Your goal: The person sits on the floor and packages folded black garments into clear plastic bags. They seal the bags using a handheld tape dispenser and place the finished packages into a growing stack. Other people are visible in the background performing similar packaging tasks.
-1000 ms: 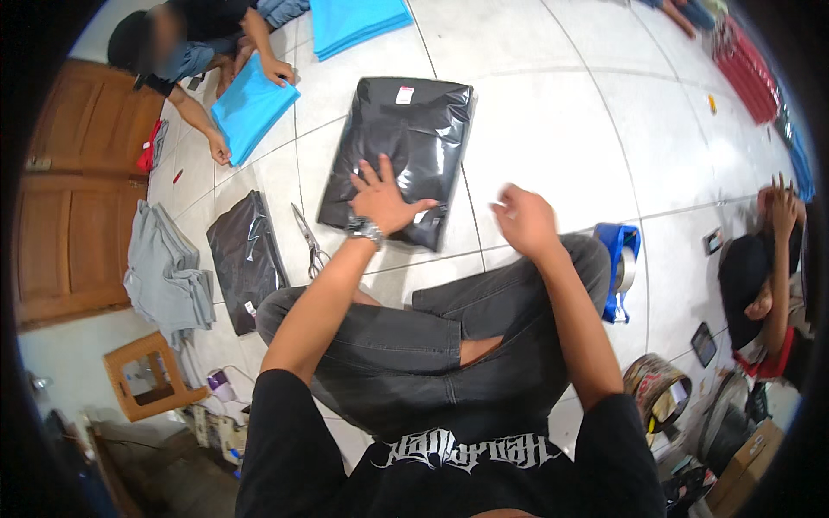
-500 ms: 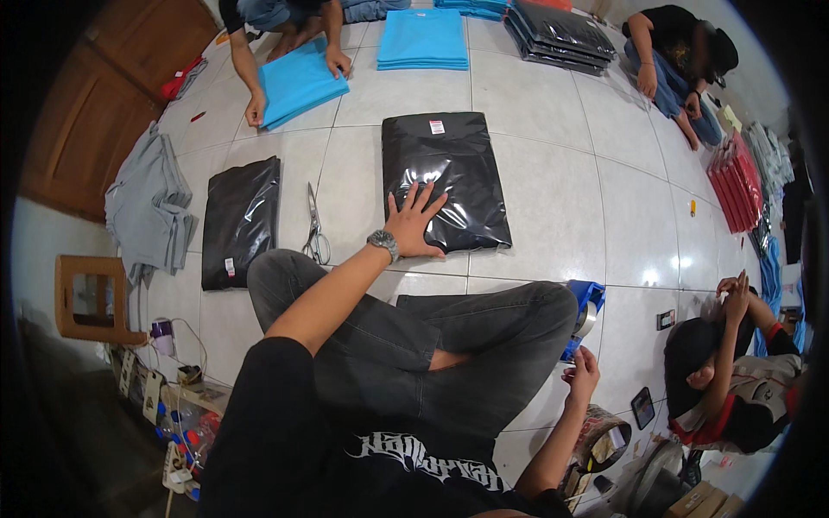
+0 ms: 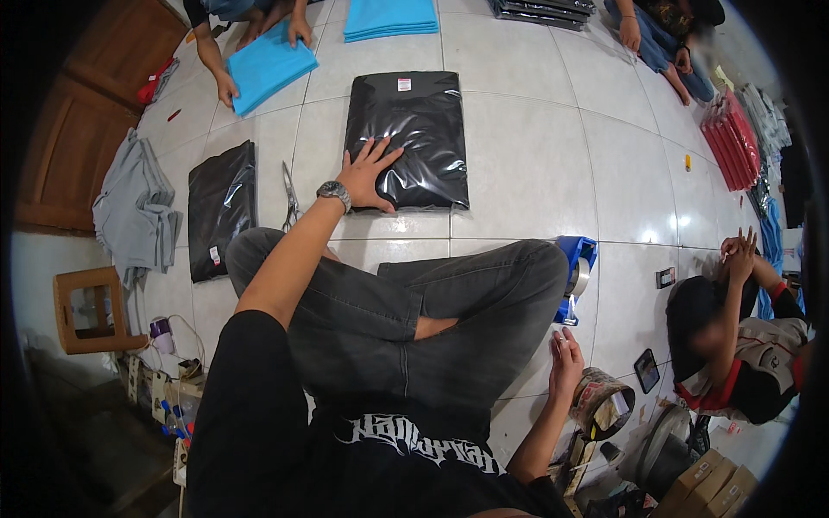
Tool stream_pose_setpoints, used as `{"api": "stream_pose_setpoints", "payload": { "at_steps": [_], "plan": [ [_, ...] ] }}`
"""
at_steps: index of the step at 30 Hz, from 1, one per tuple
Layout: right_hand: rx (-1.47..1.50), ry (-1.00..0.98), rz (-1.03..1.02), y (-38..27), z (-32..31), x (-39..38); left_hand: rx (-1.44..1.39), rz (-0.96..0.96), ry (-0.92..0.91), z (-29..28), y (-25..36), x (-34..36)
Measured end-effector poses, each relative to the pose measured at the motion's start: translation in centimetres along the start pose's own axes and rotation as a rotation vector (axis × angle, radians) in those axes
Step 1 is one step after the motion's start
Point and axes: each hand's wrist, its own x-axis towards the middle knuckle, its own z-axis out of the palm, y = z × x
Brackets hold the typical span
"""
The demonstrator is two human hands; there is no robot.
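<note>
Black garment package: The glossy, clear-wrapped bundle of black cloth (image 3: 423, 125) lies flat on the tiled floor (image 3: 527, 173) ahead of my crossed legs, white label (image 3: 404, 85) at its far edge.

Left hand: My left hand (image 3: 364, 180), with a metal-strap wristwatch (image 3: 334, 193) behind it, rests palm down on the package's near left corner, fingers spread wide, pressing on it and gripping nothing.

Right hand: My right hand (image 3: 566, 361) hangs just short of the near end of the blue tape dispenser (image 3: 572, 298), its fingers partly curled; a pale speck shows at the tips, but I cannot tell whether they pinch anything.

Steady palm: Light, even pressure should, in my judgement, hold the bundle square; a hard push could crease the wrap or skid it over the smooth tile.

Tape side: Any strip I draw is best taken by its very end and torn cleanly on the cutter, so it neither folds nor sticks to itself.

Scissors: The metal pair (image 3: 289, 192) lies left of the package, well clear of its wrap, a second black package (image 3: 223, 211) beyond.

Across the floor: A co-worker's hand (image 3: 227, 90) rests at the corner of a turquoise cloth stack (image 3: 272, 73).
</note>
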Motion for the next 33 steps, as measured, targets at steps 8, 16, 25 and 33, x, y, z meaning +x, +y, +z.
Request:
{"api": "stream_pose_setpoints", "payload": {
  "at_steps": [8, 16, 25, 33],
  "plan": [
    [-0.978, 0.22, -0.14, 1.8, -3.4, 3.4, 0.13, -0.005, -0.044, -0.7, -1.8, -0.8],
    [-0.605, -0.249, -0.482, -10.0, 20.3, -1.3, 0.024, 0.288, 0.178, 2.8, 4.0, 0.4],
    [-1.277, -0.791, -0.977, -3.7, 35.3, 8.9, 0.001, 0.246, 0.284, 4.4, 4.1, 1.8],
    [-1.464, -0.735, -0.914, -1.8, 36.4, 9.7, 0.016, 0.204, 0.258, 4.4, 4.1, 1.5]
  ]
}}
